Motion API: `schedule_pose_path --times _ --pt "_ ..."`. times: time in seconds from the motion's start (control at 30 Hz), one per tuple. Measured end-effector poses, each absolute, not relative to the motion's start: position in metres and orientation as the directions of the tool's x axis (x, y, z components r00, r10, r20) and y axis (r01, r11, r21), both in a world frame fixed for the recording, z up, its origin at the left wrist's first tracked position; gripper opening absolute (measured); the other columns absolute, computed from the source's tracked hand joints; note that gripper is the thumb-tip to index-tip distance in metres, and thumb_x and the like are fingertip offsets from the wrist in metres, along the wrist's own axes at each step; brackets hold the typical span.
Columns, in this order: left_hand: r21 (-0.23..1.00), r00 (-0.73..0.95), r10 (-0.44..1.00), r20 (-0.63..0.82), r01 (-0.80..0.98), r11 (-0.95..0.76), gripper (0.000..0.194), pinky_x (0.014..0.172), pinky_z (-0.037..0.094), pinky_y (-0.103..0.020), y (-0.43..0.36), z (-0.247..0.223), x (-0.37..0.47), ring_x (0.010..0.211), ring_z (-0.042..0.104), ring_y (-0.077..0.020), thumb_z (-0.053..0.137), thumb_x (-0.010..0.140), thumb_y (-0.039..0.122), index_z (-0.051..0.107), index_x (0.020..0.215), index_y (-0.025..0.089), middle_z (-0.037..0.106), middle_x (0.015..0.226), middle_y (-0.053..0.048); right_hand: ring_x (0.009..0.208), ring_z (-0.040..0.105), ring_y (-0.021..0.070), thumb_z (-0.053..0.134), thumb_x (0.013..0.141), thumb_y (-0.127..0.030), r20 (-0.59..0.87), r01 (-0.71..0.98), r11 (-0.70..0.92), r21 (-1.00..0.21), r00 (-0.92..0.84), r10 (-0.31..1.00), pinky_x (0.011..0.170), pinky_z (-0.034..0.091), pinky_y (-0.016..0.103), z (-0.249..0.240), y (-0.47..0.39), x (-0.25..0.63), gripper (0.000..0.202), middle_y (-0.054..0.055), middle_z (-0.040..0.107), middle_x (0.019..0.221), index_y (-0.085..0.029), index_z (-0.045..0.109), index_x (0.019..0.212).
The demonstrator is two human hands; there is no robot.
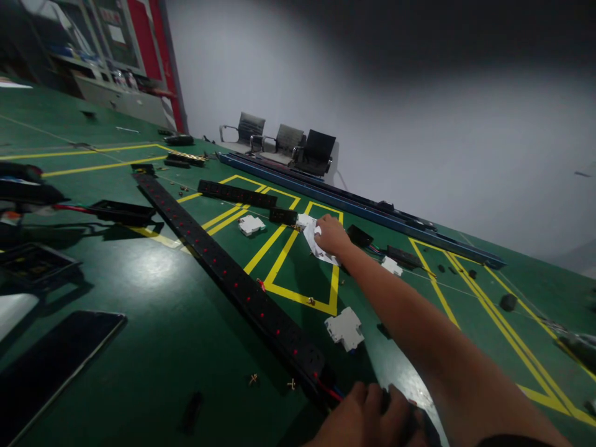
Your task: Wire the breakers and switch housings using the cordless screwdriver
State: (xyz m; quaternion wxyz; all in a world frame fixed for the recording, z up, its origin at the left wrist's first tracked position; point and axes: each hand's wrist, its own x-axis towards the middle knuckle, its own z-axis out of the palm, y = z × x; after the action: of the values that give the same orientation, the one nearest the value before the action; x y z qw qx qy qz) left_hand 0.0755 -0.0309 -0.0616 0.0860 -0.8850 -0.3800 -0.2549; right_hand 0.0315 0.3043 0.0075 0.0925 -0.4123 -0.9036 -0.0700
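Note:
At the bottom edge, my left hand is closed, its fingers curled over a dark part at the near end of a long black power strip. Red and blue wires come out of the strip beside these fingers. My right hand reaches far forward, fingers drawn together at a creased white sheet. Whatever its fingertips pinch is partly hidden. A white circuit breaker lies between my hands, and another white breaker is farther left. Small brass pieces lie near the strip.
A shorter black strip and a small black box lie beyond. At left are a dark tablet-like panel and an open black housing. A long blue rail runs along the far table edge, with chairs behind it.

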Motion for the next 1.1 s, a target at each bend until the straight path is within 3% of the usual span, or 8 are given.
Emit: schedule_pose_path --times 0.13,0.27,0.4,0.53,0.67,0.8,0.93,1.1 --pt "0.015 0.573 0.628 0.527 0.732 -0.681 0.031 0.051 0.033 -0.032 -0.029 -0.063 0.083 0.075 0.065 -0.0177 0.044 0.112 0.043 0.065 0.120 0.022 0.072 0.112 -0.007 0.140 0.046 0.0349 0.042 0.102 -0.023 0.282 0.760 0.646 0.067 -0.636 0.719 0.120 0.035 0.053 0.009 0.313 -0.006 0.051 0.021 0.051 0.153 -0.011 0.052 0.151" --pt "0.061 0.563 0.706 0.431 0.762 -0.645 0.043 0.049 0.032 -0.033 -0.024 -0.066 0.093 0.069 0.064 -0.0176 0.041 0.111 0.052 0.066 0.112 0.018 0.073 0.101 -0.006 0.127 0.059 0.0258 0.050 0.104 -0.027 0.096 0.634 0.769 0.080 -0.773 0.628 0.113 0.045 0.045 0.003 0.321 -0.029 0.038 0.011 0.062 0.143 -0.021 0.065 0.138" --pt "0.032 0.600 0.662 0.449 0.729 -0.683 0.039 0.048 0.037 -0.033 -0.022 -0.071 0.090 0.068 0.065 -0.0174 0.040 0.112 0.044 0.068 0.115 0.016 0.074 0.101 -0.007 0.117 0.064 0.0239 0.061 0.103 -0.043 -0.035 0.568 0.818 0.096 -0.819 0.573 0.105 0.051 0.047 -0.002 0.327 -0.017 0.038 0.011 0.062 0.140 -0.019 0.067 0.131" --pt "-0.029 0.549 0.569 0.612 0.735 -0.678 0.029 0.052 0.042 -0.029 -0.029 -0.067 0.079 0.076 0.067 -0.0180 0.044 0.111 0.031 0.065 0.129 0.024 0.072 0.115 -0.006 0.117 0.064 0.0251 0.056 0.104 -0.039 -0.036 0.578 0.807 0.118 -0.810 0.585 0.105 0.050 0.042 0.002 0.330 0.022 0.034 0.012 0.061 0.142 -0.021 0.071 0.128" --pt "-0.053 0.488 0.533 0.691 0.770 -0.636 0.032 0.050 0.043 -0.031 -0.035 -0.057 0.073 0.071 0.065 -0.0184 0.041 0.112 0.034 0.065 0.132 0.026 0.069 0.107 -0.005 0.122 0.063 0.0245 0.054 0.105 -0.038 -0.049 0.595 0.793 0.132 -0.795 0.605 0.109 0.049 0.039 0.006 0.326 0.052 0.031 0.010 0.067 0.133 -0.022 0.075 0.121" --pt "-0.072 0.532 0.535 0.656 0.750 -0.658 0.033 0.051 0.041 -0.031 -0.033 -0.055 0.071 0.072 0.065 -0.0180 0.042 0.111 0.031 0.064 0.135 0.024 0.069 0.108 -0.006 0.118 0.064 0.0231 0.061 0.104 -0.042 -0.051 0.638 0.753 0.160 -0.757 0.652 0.106 0.052 0.046 0.002 0.327 0.056 0.031 0.010 0.067 0.130 -0.017 0.070 0.121" --pt "-0.019 0.529 0.545 0.651 0.728 -0.685 0.032 0.046 0.035 -0.031 -0.028 -0.063 0.077 0.068 0.064 -0.0165 0.040 0.112 0.033 0.068 0.120 0.020 0.072 0.106 -0.006 0.111 0.066 0.0224 0.063 0.103 -0.046 -0.028 0.722 0.659 0.209 -0.669 0.742 0.100 0.056 0.046 0.000 0.336 0.040 0.035 0.010 0.068 0.124 -0.016 0.068 0.121" --pt "0.015 0.554 0.646 0.524 0.753 -0.658 0.031 0.044 0.037 -0.031 -0.023 -0.073 0.091 0.067 0.066 -0.0176 0.044 0.110 0.033 0.071 0.116 0.018 0.073 0.101 -0.008 0.130 0.057 0.0290 0.065 0.101 -0.043 0.101 0.734 0.644 0.217 -0.673 0.733 0.113 0.047 0.055 0.005 0.336 -0.004 0.038 0.013 0.060 0.139 -0.016 0.065 0.128"
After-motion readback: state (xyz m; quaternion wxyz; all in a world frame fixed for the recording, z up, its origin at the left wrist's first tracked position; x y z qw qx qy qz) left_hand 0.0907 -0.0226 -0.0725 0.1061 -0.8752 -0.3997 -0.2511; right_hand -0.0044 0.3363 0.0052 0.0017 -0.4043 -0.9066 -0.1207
